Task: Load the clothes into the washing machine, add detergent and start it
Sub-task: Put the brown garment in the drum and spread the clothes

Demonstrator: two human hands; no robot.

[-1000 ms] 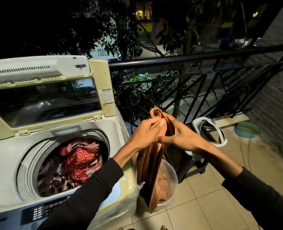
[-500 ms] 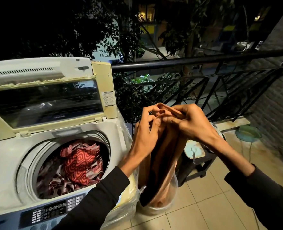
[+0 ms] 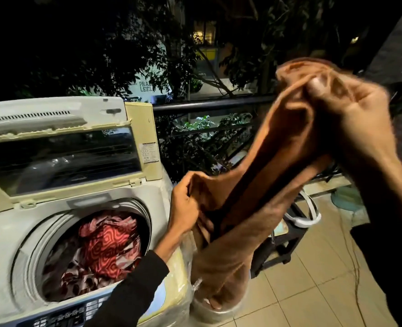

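Both hands grip one brown cloth [image 3: 261,175]: the right hand [image 3: 351,114] holds its top end high and is blurred, the left hand [image 3: 185,206] pinches an edge lower, just beside the washing machine [image 3: 82,208]. Its lid [image 3: 60,149] stands open, and red patterned clothes [image 3: 105,246] lie in the drum. The cloth's lower end hangs into a clear bucket [image 3: 209,310] on the tiled floor [image 3: 313,291]

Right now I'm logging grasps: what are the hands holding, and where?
Both hold the brown cloth: right hand at its raised top end, left hand on a lower edge.
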